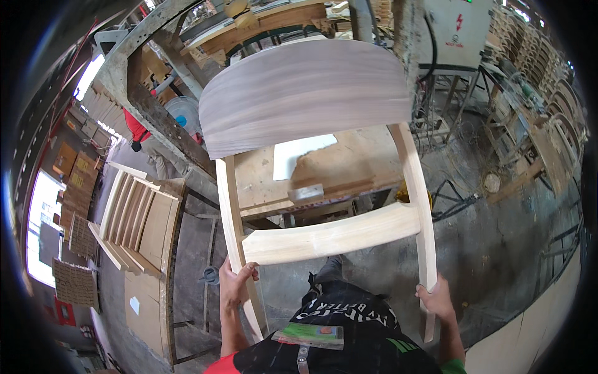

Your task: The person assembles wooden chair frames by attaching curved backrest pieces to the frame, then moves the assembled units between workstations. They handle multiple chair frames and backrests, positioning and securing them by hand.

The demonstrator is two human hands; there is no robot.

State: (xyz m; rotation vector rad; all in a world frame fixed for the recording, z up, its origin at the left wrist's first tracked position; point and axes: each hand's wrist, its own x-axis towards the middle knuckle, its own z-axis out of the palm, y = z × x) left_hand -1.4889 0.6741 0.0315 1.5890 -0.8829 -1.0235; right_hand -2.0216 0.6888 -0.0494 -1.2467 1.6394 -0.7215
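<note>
A wooden chair back frame (330, 242) is held up before my body, with two pale legs, a pale crossbar and a broad curved backrest panel (305, 93) of darker grey-brown wood at its far end. My left hand (235, 282) is wrapped round the left leg, just below the crossbar, thumb on the near face. Lower on the right leg, my right hand (437, 299) is closed round it, thumb in front. Beyond the frame, partly hidden by it, is a wooden worktable (367, 149) with a white sheet (299, 153) on it.
At left, a cardboard-topped bench (146, 293) carries several curved wood pieces (129, 209). A person in red (140, 131) stands behind a metal frame post (162, 131). On the right are a grey electrical cabinet (458, 37), floor cables (464, 149) and stacked curved chair parts (529, 56).
</note>
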